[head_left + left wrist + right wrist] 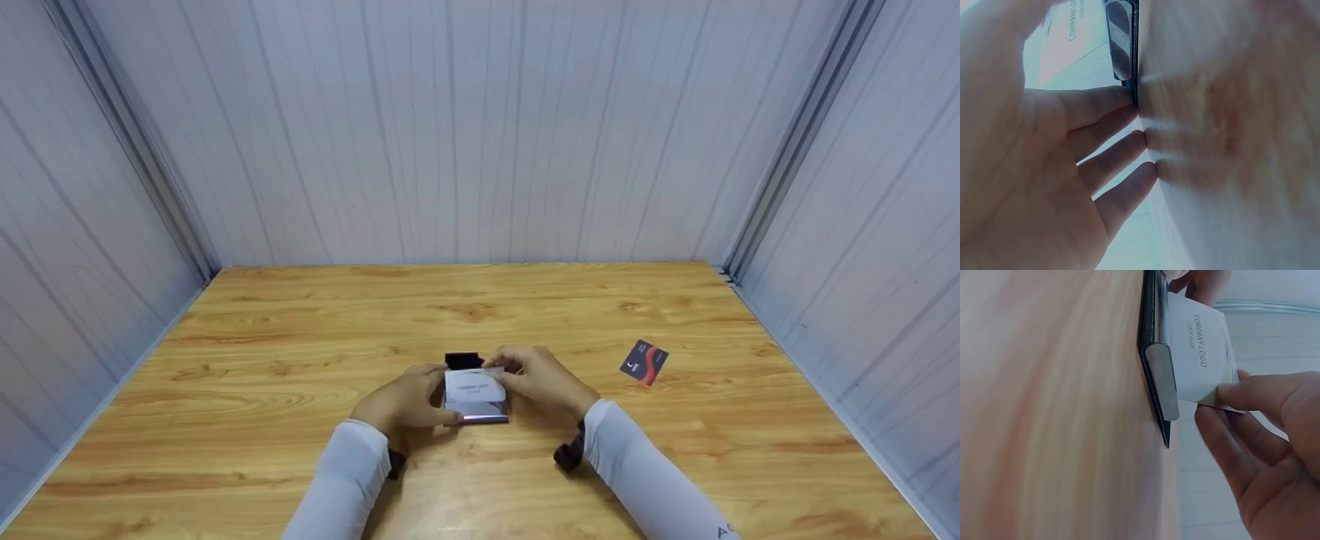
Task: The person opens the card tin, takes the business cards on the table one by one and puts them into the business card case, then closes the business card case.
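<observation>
A small business card case, silver metal with black, lies on the wooden table; its black flap is swung open on the far side. My left hand steadies the case at its left side, thumb at the near corner and fingers toward the far end. In the left wrist view, its other fingertips rest on the table. With thumb and fingers, my right hand pinches a corner of a white business card printed "COMPANY LOGO". The card stands tilted out of the case, its lower part hidden inside.
A dark business card with a red wave lies on the table to the right of my right hand. White panel walls enclose the table at the back and both sides.
</observation>
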A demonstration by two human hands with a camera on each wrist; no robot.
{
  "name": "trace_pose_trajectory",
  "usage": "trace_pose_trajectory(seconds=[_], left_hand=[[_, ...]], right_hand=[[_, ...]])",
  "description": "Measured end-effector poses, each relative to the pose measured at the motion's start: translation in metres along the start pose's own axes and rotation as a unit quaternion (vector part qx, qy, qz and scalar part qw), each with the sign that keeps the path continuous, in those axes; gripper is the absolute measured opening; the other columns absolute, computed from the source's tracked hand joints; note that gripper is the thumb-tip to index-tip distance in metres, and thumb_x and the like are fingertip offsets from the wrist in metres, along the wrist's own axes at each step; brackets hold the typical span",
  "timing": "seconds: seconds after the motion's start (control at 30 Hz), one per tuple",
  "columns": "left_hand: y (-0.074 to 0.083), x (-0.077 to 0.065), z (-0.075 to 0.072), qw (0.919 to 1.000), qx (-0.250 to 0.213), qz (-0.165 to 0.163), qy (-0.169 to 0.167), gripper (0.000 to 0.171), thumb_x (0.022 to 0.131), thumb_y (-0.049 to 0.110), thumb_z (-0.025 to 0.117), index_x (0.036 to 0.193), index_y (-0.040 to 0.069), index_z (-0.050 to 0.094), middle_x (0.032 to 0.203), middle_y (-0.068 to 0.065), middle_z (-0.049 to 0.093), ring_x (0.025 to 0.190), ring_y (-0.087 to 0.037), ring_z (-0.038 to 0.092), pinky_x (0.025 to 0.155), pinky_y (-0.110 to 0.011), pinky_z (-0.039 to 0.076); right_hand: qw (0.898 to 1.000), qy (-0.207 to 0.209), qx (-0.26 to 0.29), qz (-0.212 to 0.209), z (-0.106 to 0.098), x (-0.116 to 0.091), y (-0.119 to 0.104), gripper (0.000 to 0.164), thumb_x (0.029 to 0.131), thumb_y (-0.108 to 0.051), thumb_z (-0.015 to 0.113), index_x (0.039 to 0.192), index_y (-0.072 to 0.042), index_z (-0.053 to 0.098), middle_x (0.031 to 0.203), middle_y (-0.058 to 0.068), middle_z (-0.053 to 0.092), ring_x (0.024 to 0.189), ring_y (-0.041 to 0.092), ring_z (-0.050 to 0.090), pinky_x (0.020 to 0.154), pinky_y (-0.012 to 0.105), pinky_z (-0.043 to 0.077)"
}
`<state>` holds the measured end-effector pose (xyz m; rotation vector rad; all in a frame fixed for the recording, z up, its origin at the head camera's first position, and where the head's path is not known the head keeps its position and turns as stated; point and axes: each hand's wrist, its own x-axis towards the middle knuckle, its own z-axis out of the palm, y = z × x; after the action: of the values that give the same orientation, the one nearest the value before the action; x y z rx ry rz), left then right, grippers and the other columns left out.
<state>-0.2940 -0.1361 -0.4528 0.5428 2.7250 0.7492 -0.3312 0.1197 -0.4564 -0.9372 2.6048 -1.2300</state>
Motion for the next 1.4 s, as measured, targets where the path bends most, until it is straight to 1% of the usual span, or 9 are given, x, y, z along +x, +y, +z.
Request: trace_pose_trajectory(seconds=[0.23,0.4,0.5,0.63,0.73,0.9,1.03,1.23,1.4], left_hand=[[-0.0003,0.0011,0.0006,1.0,-0.002,0.008,0.002,0.085,0.086,0.043,0.078,0.15,-0.002,0.043,0.157,-0.015,0.035,0.144,-0.034,0.03,0.115,-0.048,0.03],[0.0002,0.0012,-0.0001,0.9999,-0.004,0.011,0.002,0.087,0.086,0.043,0.078,0.15,-0.003,0.042,0.157,-0.016,0.035,0.145,-0.034,0.03,0.115,-0.048,0.03],[0.0003,0.0016,-0.0001,1.0,-0.002,0.009,-0.001,0.088,0.086,0.044,0.078,0.151,-0.003,0.04,0.158,-0.016,0.034,0.145,-0.034,0.029,0.115,-0.048,0.029],[0.0007,0.0023,-0.0003,1.0,0.004,0.007,-0.004,0.089,0.087,0.046,0.077,0.153,-0.002,0.038,0.158,-0.015,0.034,0.146,-0.033,0.028,0.116,-0.048,0.029],[0.0013,0.0012,-0.0006,0.9999,0.008,0.004,-0.007,0.09,0.088,0.047,0.075,0.154,0.001,0.037,0.159,-0.014,0.033,0.146,-0.032,0.027,0.116,-0.048,0.029],[0.0011,-0.0006,-0.0005,0.9999,0.008,0.0,-0.011,0.09,0.088,0.047,0.074,0.155,0.002,0.035,0.159,-0.014,0.032,0.147,-0.032,0.026,0.116,-0.049,0.029],[0.0011,-0.0009,0.0002,0.9999,0.006,-0.005,-0.012,0.09,0.088,0.048,0.074,0.155,0.003,0.035,0.16,-0.013,0.031,0.147,-0.033,0.026,0.115,-0.05,0.029],[0.0014,-0.0015,0.0006,0.9998,0.009,-0.009,-0.014,0.09,0.088,0.05,0.074,0.156,0.005,0.035,0.16,-0.013,0.031,0.147,-0.032,0.027,0.115,-0.05,0.03],[0.0006,-0.0021,0.0002,0.9999,0.009,-0.008,-0.01,0.09,0.088,0.049,0.075,0.156,0.005,0.036,0.16,-0.012,0.031,0.147,-0.032,0.027,0.115,-0.05,0.029]], right_hand=[[0.999,-0.024,-0.035,0.009,0.0,-0.0016,0.0008,0.022,0.1,-0.013,0.063,0.119,-0.019,0.072,0.115,-0.005,0.068,0.102,0.014,0.062,0.091,0.037,0.051],[0.999,-0.028,-0.044,0.005,0.0001,-0.0018,0.0013,0.023,0.099,-0.012,0.063,0.12,-0.017,0.071,0.111,-0.004,0.069,0.1,0.015,0.062,0.09,0.037,0.051],[0.998,-0.03,-0.052,-0.005,0.0005,-0.0018,0.0018,0.023,0.099,-0.01,0.063,0.12,-0.014,0.071,0.11,-0.003,0.069,0.099,0.014,0.063,0.088,0.036,0.052],[0.998,-0.039,-0.05,-0.013,0.0007,-0.0024,0.003,0.024,0.097,-0.007,0.064,0.119,-0.012,0.071,0.106,-0.001,0.069,0.096,0.014,0.062,0.085,0.036,0.052],[0.997,-0.058,-0.045,-0.02,0.0012,-0.0029,0.0038,0.024,0.096,-0.006,0.065,0.119,-0.01,0.072,0.104,0.0,0.069,0.094,0.014,0.061,0.084,0.036,0.051],[0.994,-0.084,-0.064,-0.028,0.0019,-0.0023,0.0032,0.024,0.096,-0.006,0.066,0.119,-0.008,0.073,0.109,0.001,0.07,0.097,0.015,0.061,0.085,0.036,0.052],[0.993,-0.09,-0.078,-0.028,0.0018,-0.0028,0.0042,0.025,0.098,-0.008,0.064,0.121,-0.01,0.073,0.113,0.001,0.068,0.099,0.015,0.06,0.086,0.035,0.051],[0.991,-0.096,-0.086,-0.034,0.0023,-0.0031,0.0069,0.028,0.101,-0.007,0.058,0.125,-0.008,0.072,0.11,0.003,0.067,0.088,0.013,0.056,0.077,0.032,0.048],[0.991,-0.098,-0.082,-0.028,0.0021,-0.0013,0.0063,0.031,0.101,-0.007,0.058,0.13,-0.008,0.069,0.113,0.004,0.066,0.091,0.012,0.056,0.081,0.032,0.048]])
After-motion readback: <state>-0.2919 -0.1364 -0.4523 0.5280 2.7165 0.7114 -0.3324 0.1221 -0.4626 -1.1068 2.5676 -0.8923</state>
